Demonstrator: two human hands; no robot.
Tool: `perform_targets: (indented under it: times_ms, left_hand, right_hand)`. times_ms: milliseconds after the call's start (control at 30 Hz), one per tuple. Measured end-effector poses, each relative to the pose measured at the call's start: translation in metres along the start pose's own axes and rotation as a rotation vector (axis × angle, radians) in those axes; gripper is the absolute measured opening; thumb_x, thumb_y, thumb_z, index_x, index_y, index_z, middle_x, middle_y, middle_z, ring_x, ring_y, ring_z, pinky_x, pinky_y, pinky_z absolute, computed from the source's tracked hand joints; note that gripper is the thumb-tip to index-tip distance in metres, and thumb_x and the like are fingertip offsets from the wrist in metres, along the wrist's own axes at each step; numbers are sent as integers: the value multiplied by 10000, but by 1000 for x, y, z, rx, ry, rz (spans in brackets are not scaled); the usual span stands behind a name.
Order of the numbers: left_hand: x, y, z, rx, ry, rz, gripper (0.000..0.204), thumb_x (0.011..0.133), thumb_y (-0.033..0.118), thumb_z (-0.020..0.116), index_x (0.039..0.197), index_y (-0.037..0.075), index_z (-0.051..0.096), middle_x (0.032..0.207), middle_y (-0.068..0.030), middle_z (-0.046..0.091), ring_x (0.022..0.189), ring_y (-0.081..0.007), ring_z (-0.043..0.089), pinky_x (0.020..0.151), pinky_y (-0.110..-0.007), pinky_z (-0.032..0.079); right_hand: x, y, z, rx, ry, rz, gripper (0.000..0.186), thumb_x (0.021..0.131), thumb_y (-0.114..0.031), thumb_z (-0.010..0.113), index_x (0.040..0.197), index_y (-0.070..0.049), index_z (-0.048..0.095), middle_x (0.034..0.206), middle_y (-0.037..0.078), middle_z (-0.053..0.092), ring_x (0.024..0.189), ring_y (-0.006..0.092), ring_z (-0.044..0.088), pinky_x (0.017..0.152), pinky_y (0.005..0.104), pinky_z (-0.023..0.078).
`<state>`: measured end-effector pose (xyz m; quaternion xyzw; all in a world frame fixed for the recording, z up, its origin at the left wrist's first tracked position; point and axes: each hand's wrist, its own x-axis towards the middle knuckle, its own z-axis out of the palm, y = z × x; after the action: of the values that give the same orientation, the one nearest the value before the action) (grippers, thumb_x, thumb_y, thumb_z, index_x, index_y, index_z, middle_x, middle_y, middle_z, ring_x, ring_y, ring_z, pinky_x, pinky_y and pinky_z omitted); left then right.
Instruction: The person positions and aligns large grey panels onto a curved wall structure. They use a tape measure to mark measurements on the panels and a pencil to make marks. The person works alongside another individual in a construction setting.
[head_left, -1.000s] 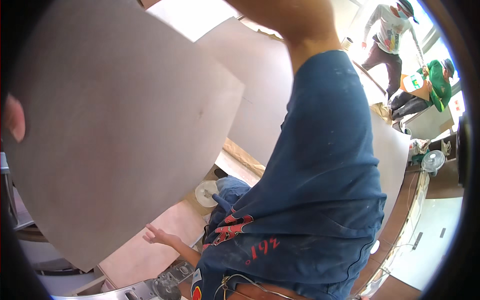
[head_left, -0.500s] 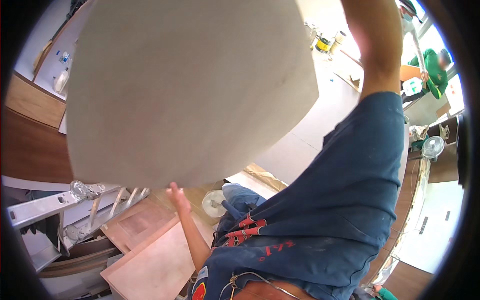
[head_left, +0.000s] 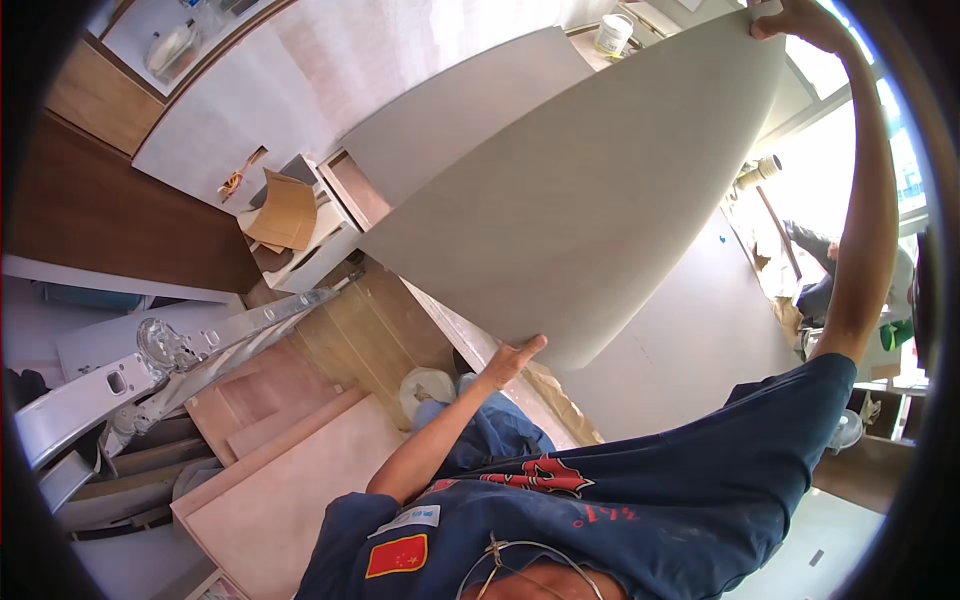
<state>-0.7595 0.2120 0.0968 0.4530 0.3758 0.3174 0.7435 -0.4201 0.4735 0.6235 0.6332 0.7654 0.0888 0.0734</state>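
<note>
A large pale grey board is held up in front of me, tilted so that it runs from lower left to upper right. My right hand, on a raised arm, grips its far top corner, fingers wrapped over the edge. Along the near lower edge, my left hand supports the board with the thumb showing; its other fingers are partly hidden behind the edge. Under the board at the right lies a broad light grey panel.
A metal ladder lies at the left beside pinkish wooden panels. A white drawer unit carries brown cardboard. At the top stands a white bucket. Near my legs is a round pale bucket. Another person is at the right.
The board has swung to the right and tilted, uncovering the wall and drawer unit at the left. My right hand has come into view, and my left hand has shifted right with the edge.
</note>
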Motion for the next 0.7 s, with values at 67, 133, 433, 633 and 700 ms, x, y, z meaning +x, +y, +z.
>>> perform_targets:
  times_ms: [67,133,433,633,700]
  left_hand:
    - [4,18,13,6,-9,31,555,897,392,642,1256,-5,495,1216,-54,535,1114,-167,482,982,-308,366]
    - [11,15,14,-18,-9,23,543,899,381,642,1258,1,492,1190,-38,542,1085,-163,492,938,-313,399]
    - [44,-3,-48,184,91,-172,579,887,461,629,1264,39,507,1035,26,560,819,-81,467,650,-237,407]
    - [77,20,-64,82,425,-108,549,913,450,596,1119,-59,602,996,-23,610,883,-111,510,785,-265,438]
    - [97,-9,-112,146,324,-184,550,925,449,577,1069,-80,619,1025,-32,606,906,-101,503,807,-256,431]
  right_hand:
    - [10,-1,6,-7,-21,22,540,662,-462,813,1003,-63,685,981,131,672,932,263,631,842,349,491]
    - [26,8,11,-19,-10,-19,540,661,-455,816,1011,-66,684,1025,131,664,968,266,620,856,352,487]
    - [174,-2,95,86,-25,-15,603,695,-437,796,1203,-167,616,1398,115,457,1287,318,408,1039,500,358]
    - [172,-117,285,355,362,137,568,807,-549,638,1311,-330,498,1479,90,341,1295,333,401,1030,660,278]
    - [126,-159,367,617,355,149,540,786,-473,688,1278,-319,529,1459,80,363,1346,304,335,1073,653,223]
